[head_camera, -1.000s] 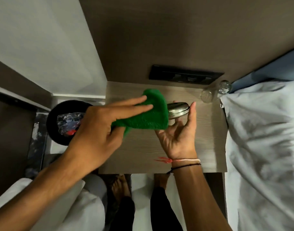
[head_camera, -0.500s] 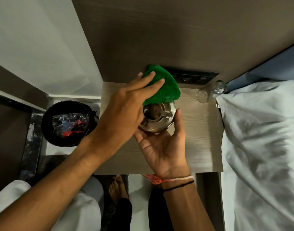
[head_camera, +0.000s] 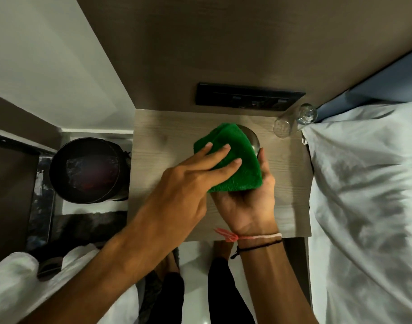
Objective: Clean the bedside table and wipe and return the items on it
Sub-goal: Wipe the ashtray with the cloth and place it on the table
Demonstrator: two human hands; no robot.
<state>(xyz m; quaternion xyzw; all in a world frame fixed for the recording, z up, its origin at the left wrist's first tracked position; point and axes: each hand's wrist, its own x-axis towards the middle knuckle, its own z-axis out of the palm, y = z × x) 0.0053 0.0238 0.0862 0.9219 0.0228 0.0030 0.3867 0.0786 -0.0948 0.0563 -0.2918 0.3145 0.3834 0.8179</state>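
Note:
My right hand [head_camera: 249, 202] cups a round steel ashtray [head_camera: 253, 139] from below, above the light wooden bedside table [head_camera: 158, 146]. Only the ashtray's far right rim shows. A folded green cloth [head_camera: 240, 169] covers the rest of it. My left hand [head_camera: 191, 178] presses the cloth down on the ashtray with flat fingers. A clear glass [head_camera: 291, 120] stands at the table's back right corner.
A black switch panel [head_camera: 249, 97] is set in the wall behind the table. A black bin [head_camera: 83, 170] with a plastic wrapper inside stands on the floor to the left. The bed with white sheets [head_camera: 368, 206] borders the table's right edge. My feet are below the table's front edge.
The cloth has come down from the ashtray's far side and now covers its open top. My right hand has kept the ashtray in its grip and shifted slightly right.

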